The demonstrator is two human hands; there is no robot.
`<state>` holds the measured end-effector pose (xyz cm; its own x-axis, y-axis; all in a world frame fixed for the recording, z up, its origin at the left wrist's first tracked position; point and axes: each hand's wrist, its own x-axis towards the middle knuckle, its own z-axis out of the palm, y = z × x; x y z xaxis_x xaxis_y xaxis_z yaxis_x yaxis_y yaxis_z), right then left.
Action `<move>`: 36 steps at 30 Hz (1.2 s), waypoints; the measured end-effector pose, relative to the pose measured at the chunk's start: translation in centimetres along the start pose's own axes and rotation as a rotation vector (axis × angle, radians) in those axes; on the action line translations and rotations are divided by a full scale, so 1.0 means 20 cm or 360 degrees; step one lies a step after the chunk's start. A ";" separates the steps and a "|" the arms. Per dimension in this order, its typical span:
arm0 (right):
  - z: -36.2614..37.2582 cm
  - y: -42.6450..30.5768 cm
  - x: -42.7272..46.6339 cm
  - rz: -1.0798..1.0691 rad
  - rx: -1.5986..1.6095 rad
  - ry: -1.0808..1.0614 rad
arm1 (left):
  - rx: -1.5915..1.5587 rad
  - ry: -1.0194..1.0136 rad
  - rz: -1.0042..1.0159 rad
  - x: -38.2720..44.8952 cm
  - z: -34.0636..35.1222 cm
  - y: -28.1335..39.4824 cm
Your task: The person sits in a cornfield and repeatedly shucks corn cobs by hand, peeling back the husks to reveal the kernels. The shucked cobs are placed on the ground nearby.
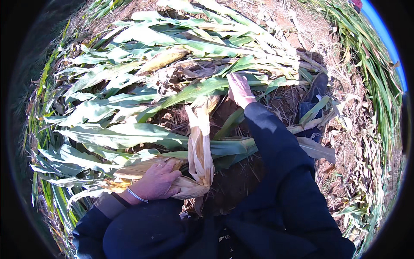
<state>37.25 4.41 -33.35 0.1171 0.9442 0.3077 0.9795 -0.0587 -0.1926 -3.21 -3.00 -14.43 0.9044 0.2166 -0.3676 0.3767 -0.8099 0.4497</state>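
Note:
My left hand (155, 183), with a ring and a pale wristband, grips a corn ear in dry tan husk (190, 188) close to my body. From that ear's end, peeled husk leaves (200, 145) stick out away from me. Farther out, my right hand (239, 89) reaches onto the cut corn stalks, its fingers by a green leaf (200, 87); its grip is hidden. Just left of and below that hand is another husked ear (212, 103). One more ear in yellowish husk (166, 60) lies among the leaves beyond.
Cut corn plants (129, 136) lie across the ground before me. To the right is soil strewn with dry leaves (347, 155), and a further row of green stalks (372, 61). A dark shoe (317, 87) rests at the stalk ends.

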 end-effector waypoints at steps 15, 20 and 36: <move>-0.34 0.00 -0.20 -0.0148 0.0169 -0.0414 | -0.0248 0.0599 -0.0130 0.17 -0.40 0.14; -0.70 -0.07 -0.61 -0.0353 0.0346 -0.0109 | -0.0013 0.0933 -0.0261 0.22 -0.57 0.15; -0.82 -0.12 -0.54 -0.0557 0.0358 -0.0283 | -0.0984 -0.0303 -0.0606 0.25 -0.26 0.01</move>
<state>36.39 -10.94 -20.92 -0.2642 0.9368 0.2293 0.8930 0.3274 -0.3089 2.40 0.76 -11.91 0.6597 0.2772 -0.6986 0.7515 -0.2318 0.6177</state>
